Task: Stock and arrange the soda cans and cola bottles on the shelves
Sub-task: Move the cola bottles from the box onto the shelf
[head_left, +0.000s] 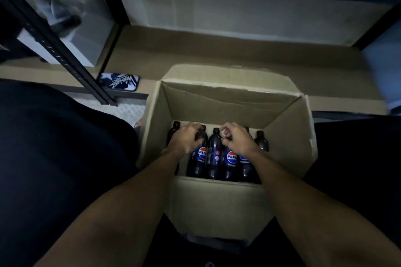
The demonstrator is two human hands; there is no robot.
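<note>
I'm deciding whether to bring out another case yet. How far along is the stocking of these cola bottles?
Barely begun. Nothing looks done: the brown shelf behind the cardboard box shows no bottles. In hand: the left hand is closing on a cola bottle in the box, and the right hand reaches among its neighbours. Left: the whole visible row of bottles. No soda cans are in view.

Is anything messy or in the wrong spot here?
A phone with a graffiti-style case lies on the low shelf beside the cardboard box, not stock. The cola bottles stand upright; nothing looks spilled.
</note>
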